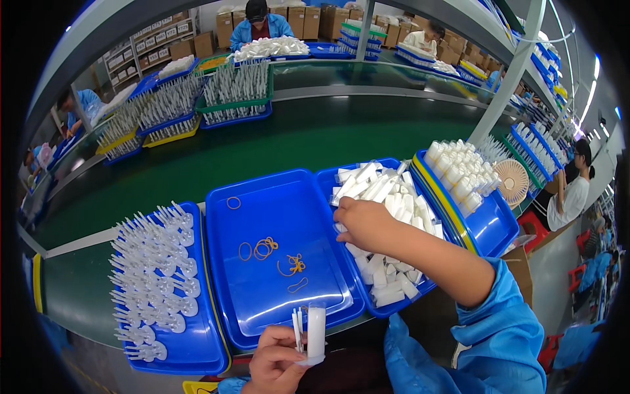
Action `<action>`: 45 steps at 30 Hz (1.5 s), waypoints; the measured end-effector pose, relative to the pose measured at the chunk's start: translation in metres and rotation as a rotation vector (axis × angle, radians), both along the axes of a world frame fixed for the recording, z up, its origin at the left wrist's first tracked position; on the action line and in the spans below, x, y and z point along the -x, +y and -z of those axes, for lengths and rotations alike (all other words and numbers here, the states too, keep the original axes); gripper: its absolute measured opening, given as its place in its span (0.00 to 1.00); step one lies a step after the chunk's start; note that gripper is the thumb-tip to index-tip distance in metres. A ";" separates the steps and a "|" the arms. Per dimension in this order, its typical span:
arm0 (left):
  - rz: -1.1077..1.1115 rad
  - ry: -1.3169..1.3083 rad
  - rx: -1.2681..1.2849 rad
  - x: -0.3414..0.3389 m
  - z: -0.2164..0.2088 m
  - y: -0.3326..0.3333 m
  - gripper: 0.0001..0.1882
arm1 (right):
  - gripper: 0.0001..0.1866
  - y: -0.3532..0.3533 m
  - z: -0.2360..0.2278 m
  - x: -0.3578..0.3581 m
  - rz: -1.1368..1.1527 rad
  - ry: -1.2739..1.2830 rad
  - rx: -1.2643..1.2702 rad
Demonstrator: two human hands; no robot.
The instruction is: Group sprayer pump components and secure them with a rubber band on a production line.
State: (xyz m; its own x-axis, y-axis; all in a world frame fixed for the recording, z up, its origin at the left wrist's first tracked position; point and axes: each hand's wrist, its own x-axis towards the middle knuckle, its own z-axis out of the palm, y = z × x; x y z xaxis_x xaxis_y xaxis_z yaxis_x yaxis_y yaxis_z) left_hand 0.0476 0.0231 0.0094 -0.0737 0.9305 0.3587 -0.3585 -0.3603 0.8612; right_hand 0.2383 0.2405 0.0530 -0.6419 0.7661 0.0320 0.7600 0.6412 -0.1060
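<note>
Near the lower edge, my left hand [279, 361] is closed round a white plastic part with a round base and thin upright prongs [298, 330]. A white block [316, 331] stands upright on that base, beside the prongs. My right hand [362, 223] reaches over a blue tray heaped with white blocks in clear wrap [390, 279]. Its fingers curl down at the pile's left side, and what they pinch is hidden. Between the hands lies a blue tray [230, 302] with several loose rubber bands [265, 247].
A blue tray at the left holds rows of pronged parts [154, 282]. Stacked trays at the right carry wrapped white rolls [459, 172]; a round fan [512, 182] stands beyond. A grey post [508, 82] rises behind them. Co-workers [260, 27] sit across the green belt [315, 138].
</note>
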 end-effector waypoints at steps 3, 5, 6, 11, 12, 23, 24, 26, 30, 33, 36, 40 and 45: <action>-0.087 0.279 -0.089 0.006 -0.009 0.001 0.10 | 0.14 0.006 0.003 0.002 -0.010 -0.040 -0.013; -0.119 0.391 -0.073 0.008 -0.017 -0.001 0.09 | 0.12 0.004 0.001 -0.003 -0.055 0.030 -0.089; -0.114 0.389 -0.032 0.006 -0.020 -0.002 0.09 | 0.10 -0.001 0.000 -0.006 -0.046 0.172 -0.209; -0.176 0.500 -0.218 0.000 -0.010 0.004 0.08 | 0.17 -0.061 -0.028 0.002 0.210 1.022 0.518; -0.120 0.467 -0.236 -0.001 -0.010 0.006 0.08 | 0.18 -0.073 -0.026 0.001 0.272 1.215 0.796; -0.025 0.438 -0.292 -0.008 -0.012 0.013 0.07 | 0.22 -0.100 -0.009 -0.014 0.160 1.466 1.152; -0.024 0.441 -0.286 -0.008 -0.013 0.013 0.07 | 0.21 -0.100 -0.009 -0.016 0.166 1.444 1.163; -0.018 0.447 -0.275 -0.008 -0.013 0.013 0.07 | 0.20 -0.101 -0.010 -0.018 0.177 1.402 1.187; -0.001 0.455 -0.247 -0.006 -0.009 0.012 0.06 | 0.17 -0.098 -0.016 -0.027 0.180 1.289 1.211; 0.020 0.464 -0.235 -0.008 -0.008 0.012 0.06 | 0.16 -0.099 -0.017 -0.032 0.136 1.239 1.176; 0.079 0.491 -0.267 -0.008 -0.002 0.015 0.10 | 0.15 -0.102 -0.025 -0.033 0.049 1.011 0.887; 0.168 0.452 -0.321 -0.006 0.007 0.019 0.10 | 0.15 -0.106 -0.032 -0.040 -0.044 0.930 0.802; 0.106 0.520 -0.352 -0.009 -0.003 0.012 0.07 | 0.17 -0.122 -0.023 -0.038 -0.149 0.841 0.822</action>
State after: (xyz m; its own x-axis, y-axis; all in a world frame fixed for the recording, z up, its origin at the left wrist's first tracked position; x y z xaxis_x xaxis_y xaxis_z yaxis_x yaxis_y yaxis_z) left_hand 0.0566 0.0352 0.0126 0.2782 0.7434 0.6082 0.0256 -0.6387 0.7690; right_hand 0.2762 0.1183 0.0760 -0.7392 0.6732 0.0198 0.1778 0.2233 -0.9584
